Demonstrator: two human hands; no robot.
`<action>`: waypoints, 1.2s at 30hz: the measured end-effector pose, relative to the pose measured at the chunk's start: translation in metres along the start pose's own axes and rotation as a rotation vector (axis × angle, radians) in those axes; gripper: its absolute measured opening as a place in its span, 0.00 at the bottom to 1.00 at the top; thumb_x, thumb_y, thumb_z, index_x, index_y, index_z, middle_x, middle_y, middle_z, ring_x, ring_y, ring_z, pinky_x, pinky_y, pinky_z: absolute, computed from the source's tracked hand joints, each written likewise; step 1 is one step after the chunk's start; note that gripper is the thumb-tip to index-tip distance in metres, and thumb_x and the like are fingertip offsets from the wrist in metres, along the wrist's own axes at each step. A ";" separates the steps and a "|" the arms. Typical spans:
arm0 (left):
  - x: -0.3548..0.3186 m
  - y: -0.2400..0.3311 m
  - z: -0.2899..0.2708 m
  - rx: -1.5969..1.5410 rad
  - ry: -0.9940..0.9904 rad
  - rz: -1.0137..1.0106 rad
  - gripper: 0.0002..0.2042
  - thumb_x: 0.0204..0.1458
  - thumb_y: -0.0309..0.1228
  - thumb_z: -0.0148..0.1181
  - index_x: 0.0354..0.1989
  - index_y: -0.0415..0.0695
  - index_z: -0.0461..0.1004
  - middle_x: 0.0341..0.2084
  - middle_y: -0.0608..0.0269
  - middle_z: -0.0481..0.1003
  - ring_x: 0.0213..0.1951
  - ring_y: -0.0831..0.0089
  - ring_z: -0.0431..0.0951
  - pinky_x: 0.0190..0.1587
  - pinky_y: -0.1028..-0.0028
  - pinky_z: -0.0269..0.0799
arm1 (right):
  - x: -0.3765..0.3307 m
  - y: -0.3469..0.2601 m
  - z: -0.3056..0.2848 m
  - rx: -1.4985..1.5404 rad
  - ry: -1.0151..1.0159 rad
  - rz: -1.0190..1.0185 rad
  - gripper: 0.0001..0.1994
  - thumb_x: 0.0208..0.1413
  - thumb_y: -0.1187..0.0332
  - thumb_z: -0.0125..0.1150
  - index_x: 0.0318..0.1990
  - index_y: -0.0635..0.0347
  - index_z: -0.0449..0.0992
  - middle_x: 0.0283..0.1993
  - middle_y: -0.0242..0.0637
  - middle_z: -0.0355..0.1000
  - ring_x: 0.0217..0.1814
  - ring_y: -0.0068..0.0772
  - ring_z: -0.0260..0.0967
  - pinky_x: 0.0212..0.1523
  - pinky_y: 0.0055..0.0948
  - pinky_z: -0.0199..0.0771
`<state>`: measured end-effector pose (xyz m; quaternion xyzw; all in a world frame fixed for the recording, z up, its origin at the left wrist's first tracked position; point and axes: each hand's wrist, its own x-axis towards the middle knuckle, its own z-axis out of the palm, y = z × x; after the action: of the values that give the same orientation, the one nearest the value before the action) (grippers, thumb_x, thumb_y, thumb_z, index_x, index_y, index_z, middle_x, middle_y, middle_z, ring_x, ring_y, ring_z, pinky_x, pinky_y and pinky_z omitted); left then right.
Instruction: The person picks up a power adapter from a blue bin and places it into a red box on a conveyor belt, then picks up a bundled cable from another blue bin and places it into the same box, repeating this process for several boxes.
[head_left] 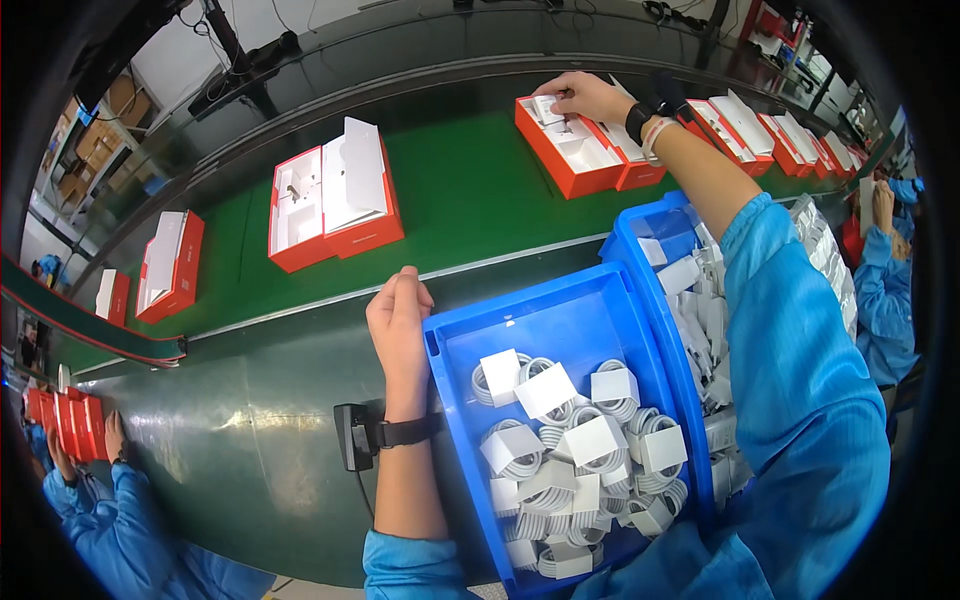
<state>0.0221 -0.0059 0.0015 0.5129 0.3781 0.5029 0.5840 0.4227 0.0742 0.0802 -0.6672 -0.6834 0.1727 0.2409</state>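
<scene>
My right hand [582, 97] reaches over an open red box [565, 165] on the green belt. Its fingers are closed on a small white piece [547, 108] at the far end of the box's white insert; its exact kind is partly hidden. My left hand [400, 318] is loosely closed, fingers together and pointing up, with nothing seen in it. It rests beside the far left corner of a blue bin [450, 400]. Inside this bin lie several coiled white cables [598, 440] with white paper bands.
Another blue bin [640, 235] holds white pieces under my right forearm. Open red boxes line the belt, one [365, 235] left of centre. Dark straps circle both wrists; the left one carries a black device [352, 437]. Blue-sleeved people work at both sides, one by stacked red boxes [75, 425].
</scene>
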 end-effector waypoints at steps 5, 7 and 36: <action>-0.001 0.001 0.003 0.003 -0.009 0.005 0.19 0.61 0.35 0.52 0.15 0.44 0.65 0.12 0.75 0.58 0.16 0.86 0.53 0.20 0.79 0.44 | -0.006 0.026 0.004 -0.330 0.173 -0.219 0.19 0.50 0.76 0.62 0.52 0.59 0.78 0.47 0.40 0.70 0.38 0.36 0.73 0.46 0.29 0.74; -0.003 -0.001 0.001 -0.006 -0.016 0.026 0.19 0.61 0.35 0.52 0.16 0.44 0.65 0.12 0.75 0.58 0.17 0.86 0.53 0.20 0.79 0.44 | -0.009 0.021 0.008 -0.274 0.024 -0.149 0.18 0.46 0.76 0.63 0.48 0.59 0.80 0.47 0.44 0.75 0.45 0.44 0.74 0.47 0.34 0.74; -0.033 0.001 0.015 0.055 -0.042 0.068 0.20 0.62 0.37 0.51 0.16 0.43 0.65 0.12 0.75 0.59 0.17 0.86 0.55 0.21 0.78 0.47 | -0.241 -0.212 0.058 -0.267 -0.507 -0.673 0.18 0.42 0.65 0.66 0.42 0.64 0.74 0.40 0.47 0.72 0.43 0.49 0.73 0.41 0.43 0.74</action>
<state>0.0293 -0.0410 0.0031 0.5517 0.3617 0.5012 0.5600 0.2127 -0.1709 0.1269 -0.3696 -0.9163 0.1530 0.0201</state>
